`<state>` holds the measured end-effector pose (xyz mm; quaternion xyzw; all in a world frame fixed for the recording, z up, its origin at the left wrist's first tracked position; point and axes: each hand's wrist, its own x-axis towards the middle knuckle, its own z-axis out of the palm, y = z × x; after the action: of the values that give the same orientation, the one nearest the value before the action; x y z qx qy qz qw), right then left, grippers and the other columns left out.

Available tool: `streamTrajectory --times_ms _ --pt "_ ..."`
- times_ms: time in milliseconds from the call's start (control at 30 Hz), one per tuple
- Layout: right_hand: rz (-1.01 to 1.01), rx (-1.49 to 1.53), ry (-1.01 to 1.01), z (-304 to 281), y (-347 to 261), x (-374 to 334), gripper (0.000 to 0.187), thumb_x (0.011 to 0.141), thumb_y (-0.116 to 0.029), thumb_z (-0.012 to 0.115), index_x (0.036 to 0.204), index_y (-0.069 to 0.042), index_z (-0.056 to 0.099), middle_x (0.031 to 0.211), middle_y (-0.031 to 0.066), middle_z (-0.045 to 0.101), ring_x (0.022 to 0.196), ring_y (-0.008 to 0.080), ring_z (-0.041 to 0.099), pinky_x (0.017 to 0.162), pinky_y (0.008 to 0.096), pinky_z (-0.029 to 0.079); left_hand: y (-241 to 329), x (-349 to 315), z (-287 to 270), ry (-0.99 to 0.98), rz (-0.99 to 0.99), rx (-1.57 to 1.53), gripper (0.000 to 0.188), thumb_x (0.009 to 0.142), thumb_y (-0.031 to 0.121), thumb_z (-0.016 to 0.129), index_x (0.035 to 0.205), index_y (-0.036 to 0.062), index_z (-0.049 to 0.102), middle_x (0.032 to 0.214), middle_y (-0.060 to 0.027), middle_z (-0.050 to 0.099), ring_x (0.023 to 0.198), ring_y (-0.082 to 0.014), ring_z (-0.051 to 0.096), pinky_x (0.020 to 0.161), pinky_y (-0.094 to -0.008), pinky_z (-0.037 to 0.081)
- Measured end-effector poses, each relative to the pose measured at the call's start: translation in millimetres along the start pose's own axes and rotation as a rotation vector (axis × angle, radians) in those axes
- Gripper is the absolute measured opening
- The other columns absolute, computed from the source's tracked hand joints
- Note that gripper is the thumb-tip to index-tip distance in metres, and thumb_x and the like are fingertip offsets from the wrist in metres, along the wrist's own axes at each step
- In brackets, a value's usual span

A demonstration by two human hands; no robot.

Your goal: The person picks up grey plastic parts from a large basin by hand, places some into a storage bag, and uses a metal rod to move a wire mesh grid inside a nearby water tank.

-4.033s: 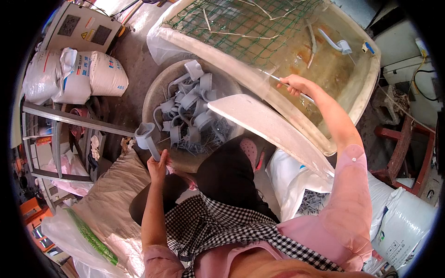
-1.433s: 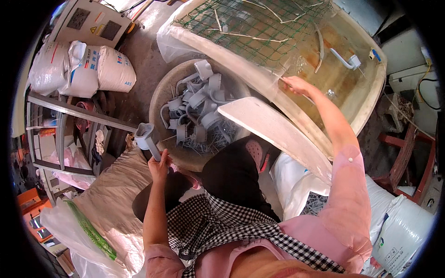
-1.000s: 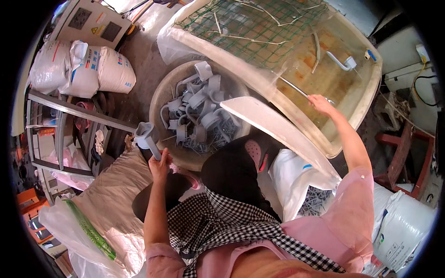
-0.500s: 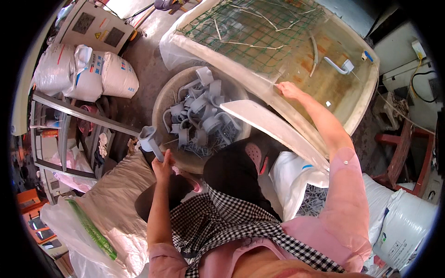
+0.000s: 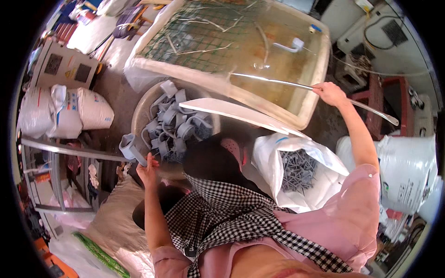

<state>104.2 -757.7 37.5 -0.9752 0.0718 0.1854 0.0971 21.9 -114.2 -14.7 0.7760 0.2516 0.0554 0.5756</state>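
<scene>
fingers of the right hand (image 5: 331, 94) are closed around a long metal rod (image 5: 273, 81), while those of the left hand (image 5: 147, 172) pinch the stem of a grey plastic piece (image 5: 131, 147). largest of the surrounding things is the pale water tub (image 5: 323, 59), with a green net (image 5: 185, 39) over its left part. close by its near side, to the left, stands a round basin (image 5: 136, 120) heaped with grey pieces (image 5: 170, 121), probably set there for the left hand's reach. nearer the person than the tub's near right corner is a white sack (image 5: 268, 160) of thin grey bits (image 5: 299, 171), mouth spread, likely for easy access. along the tub's near side slants a white board (image 5: 234, 112), its left end over the basin. the rod crosses above the tub's near right corner; gripped partway along, it perhaps balances better. smallest, the held grey piece is nearer the person than the tub's left corner; the stem grip probably leaves its cup clear. the left forearm rises steeply; the right arm reaches outward, elbow bent, knuckles up.
</scene>
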Motion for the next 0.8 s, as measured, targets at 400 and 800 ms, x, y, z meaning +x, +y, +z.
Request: streamTrajectory --times_ms 400,800 --pt "0.406 -0.023 0.261 -55.7 127.3 -80.0 0.028 0.086 -0.028 0.050 0.106 -0.015 0.064 0.102 0.0187 0.062 0.099 0.0353 0.057 0.086 0.0433 0.045 5.9 -10.5 6.3 -0.053 0.101 -0.028 0.028 0.086 0.025 0.062 0.080 -0.0024 0.061 0.059 -0.0046 0.058 0.047 -0.0097 0.052 0.042 -0.0205 0.038" --pt "0.464 -0.013 0.139 -11.7 144.1 -26.6 0.036 0.089 -0.031 0.051 0.103 0.000 0.061 0.106 0.0221 0.060 0.102 0.0382 0.056 0.086 0.0462 0.044 5.2 -17.2 1.4 -0.050 0.113 -0.003 0.029 0.086 0.026 0.062 0.079 -0.0024 0.061 0.059 -0.0052 0.059 0.048 -0.0101 0.054 0.041 -0.0214 0.039"
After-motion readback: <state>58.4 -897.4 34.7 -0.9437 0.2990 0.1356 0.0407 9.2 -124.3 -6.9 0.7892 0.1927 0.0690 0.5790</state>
